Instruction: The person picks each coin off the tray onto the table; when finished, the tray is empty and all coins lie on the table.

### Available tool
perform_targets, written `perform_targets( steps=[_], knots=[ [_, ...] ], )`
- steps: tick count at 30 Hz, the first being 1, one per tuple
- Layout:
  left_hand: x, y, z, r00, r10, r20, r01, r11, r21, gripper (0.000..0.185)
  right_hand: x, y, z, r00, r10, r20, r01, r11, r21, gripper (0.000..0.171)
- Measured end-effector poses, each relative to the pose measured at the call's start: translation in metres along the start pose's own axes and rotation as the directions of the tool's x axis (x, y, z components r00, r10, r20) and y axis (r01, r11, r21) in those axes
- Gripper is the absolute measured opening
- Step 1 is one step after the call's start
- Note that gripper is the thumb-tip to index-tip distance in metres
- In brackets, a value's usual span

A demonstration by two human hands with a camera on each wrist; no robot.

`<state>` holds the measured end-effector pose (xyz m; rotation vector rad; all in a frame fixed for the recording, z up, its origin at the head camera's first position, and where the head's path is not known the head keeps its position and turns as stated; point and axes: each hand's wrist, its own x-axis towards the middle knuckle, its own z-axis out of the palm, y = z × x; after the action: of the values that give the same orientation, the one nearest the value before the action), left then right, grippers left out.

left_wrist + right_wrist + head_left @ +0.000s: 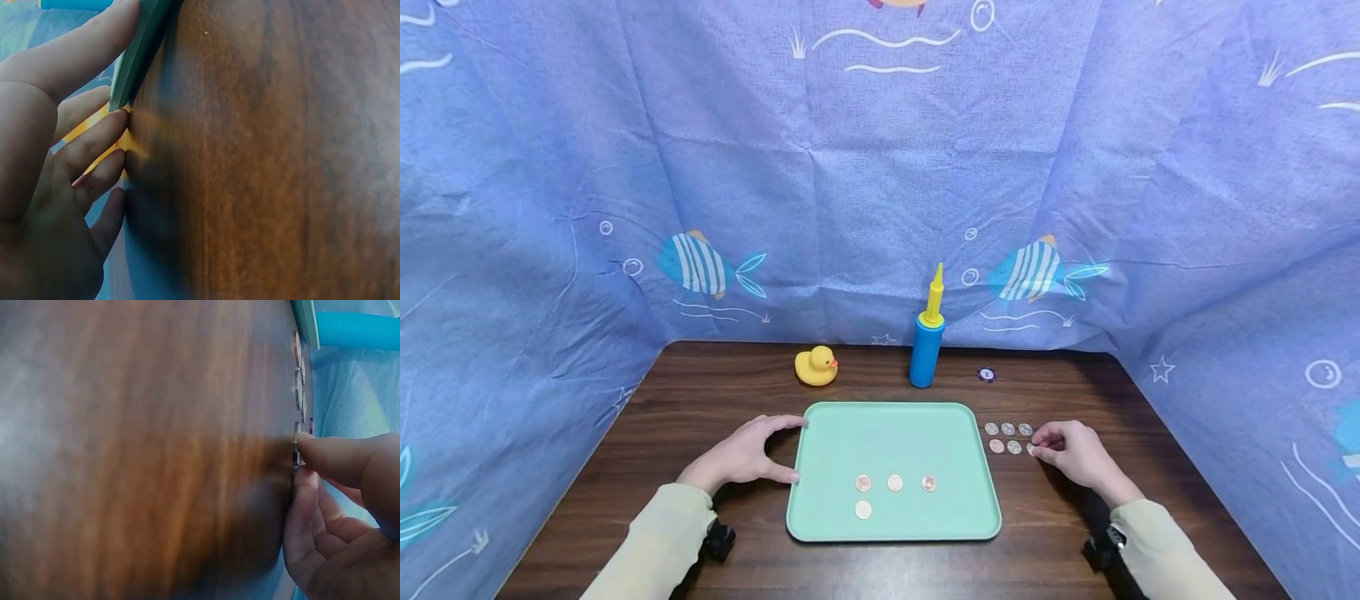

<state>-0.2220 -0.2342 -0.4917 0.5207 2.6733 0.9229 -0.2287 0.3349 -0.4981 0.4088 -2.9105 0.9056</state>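
Four coins (895,482) on the tray (827,517), six beside it.
Right hand (1075,454) pinches a table coin (1031,448) at centre right; left hand (741,457) spread, touching the tray's edge.

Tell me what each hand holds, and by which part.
The right hand pinches a coin by its edge on the table. The left hand holds nothing; it rests against the tray at its left rim.

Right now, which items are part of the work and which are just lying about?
In use: green tray; four coins on it; coins beside the tray; left hand; right hand.
Lying about: rubber duck; blue hand pump; small dark token.
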Motion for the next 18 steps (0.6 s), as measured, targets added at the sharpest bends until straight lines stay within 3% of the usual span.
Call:
perform_targets(
  steps=[14, 18],
  knots=[
    [0.0010, -0.0016, 0.0000, 1.000, -0.004, -0.008, 0.004, 1.000, -0.010, 0.089, 0.0026, -0.0009, -0.0017, 0.999, 0.030, -0.038, -0.029, 0.999, 0.028, 0.007],
    [0.0016, -0.0026, 0.0002, 1.000, -0.009, -0.010, 0.009, 1.000, -0.013, 0.089, 0.0061, -0.0063, -0.0012, 0.997, -0.018, -0.072, 0.020, 0.999, 0.037, 0.005]
  ],
)
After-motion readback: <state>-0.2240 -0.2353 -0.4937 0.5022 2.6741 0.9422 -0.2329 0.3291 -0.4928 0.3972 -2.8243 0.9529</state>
